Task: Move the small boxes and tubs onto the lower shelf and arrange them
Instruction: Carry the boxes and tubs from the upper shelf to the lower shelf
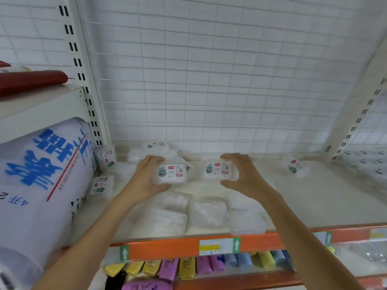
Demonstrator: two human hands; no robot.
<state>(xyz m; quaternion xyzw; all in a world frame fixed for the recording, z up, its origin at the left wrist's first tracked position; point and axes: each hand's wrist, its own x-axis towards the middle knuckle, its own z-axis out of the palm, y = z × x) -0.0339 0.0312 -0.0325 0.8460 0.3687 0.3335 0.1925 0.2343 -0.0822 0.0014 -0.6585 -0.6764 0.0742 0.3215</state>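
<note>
While your head camera looks down over the shelf (314, 201), your left hand (146, 176) grips a small clear box (171, 173), fingers curled over its far edge and thumb under its near edge, label facing you. Your right hand (243, 174) grips a second labelled box (217, 170) the same way, and the two boxes sit side by side with a gap between them. Just nearer you than your thumbs, three more clear boxes (207, 214) lie in a row by the shelf's orange front rail (167, 251). Beyond your left fingertips more boxes are piled (155, 148) against the wire grid back (209, 80); others lean beside the big white roll (41, 174) to the left. Well right of your right fingers, a tub (296, 166) lies tilted.
</note>
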